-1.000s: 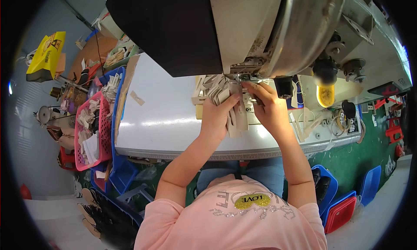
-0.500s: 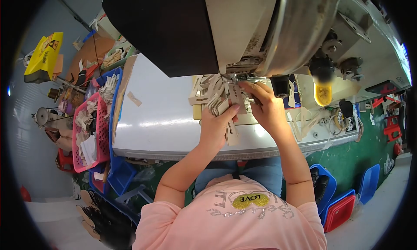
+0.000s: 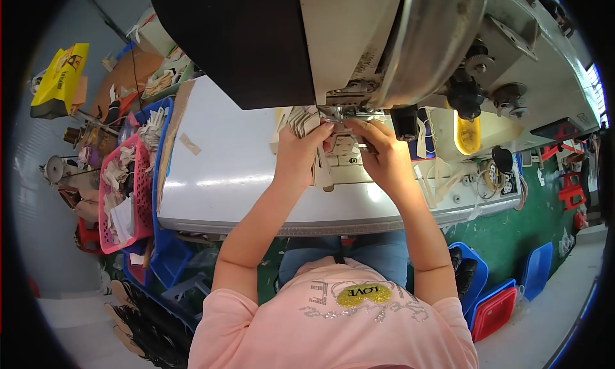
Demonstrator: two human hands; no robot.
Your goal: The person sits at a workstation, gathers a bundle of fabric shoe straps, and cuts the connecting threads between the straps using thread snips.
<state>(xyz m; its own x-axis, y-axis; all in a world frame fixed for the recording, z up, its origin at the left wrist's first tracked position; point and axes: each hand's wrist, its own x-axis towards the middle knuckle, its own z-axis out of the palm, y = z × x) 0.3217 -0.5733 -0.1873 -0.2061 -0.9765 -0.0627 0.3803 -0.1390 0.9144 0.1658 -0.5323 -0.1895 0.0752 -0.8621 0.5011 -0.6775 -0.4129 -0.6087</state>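
Note:
A sewing machine [image 3: 355, 45] hangs over the table, its presser foot [image 3: 334, 113] low at the front. My left hand [image 3: 295, 156] is closed around a bunch of flat cream strips [image 3: 322, 169] with slots in them, some fanned out above the fingers. Its thumb reaches the left side of the presser foot. My right hand [image 3: 391, 156] sits just right of the foot, fingers curled, with the index fingertip close to the metal plate. Something dark shows beneath those fingers, too hidden to name. Whether a strip lies under the foot cannot be made out.
One loose cream piece [image 3: 190, 144] lies on the white tabletop [image 3: 221, 170]. More strips [image 3: 442, 180] and a yellow oval tray [image 3: 467, 133] are at the right. A pink basket [image 3: 142, 205] of pieces stands left. Blue and red bins [image 3: 494, 314] sit on the floor.
My left hand has moved forward and left with the strips, up to the presser foot. The metal plate between my hands now shows. My right hand stays beside the foot.

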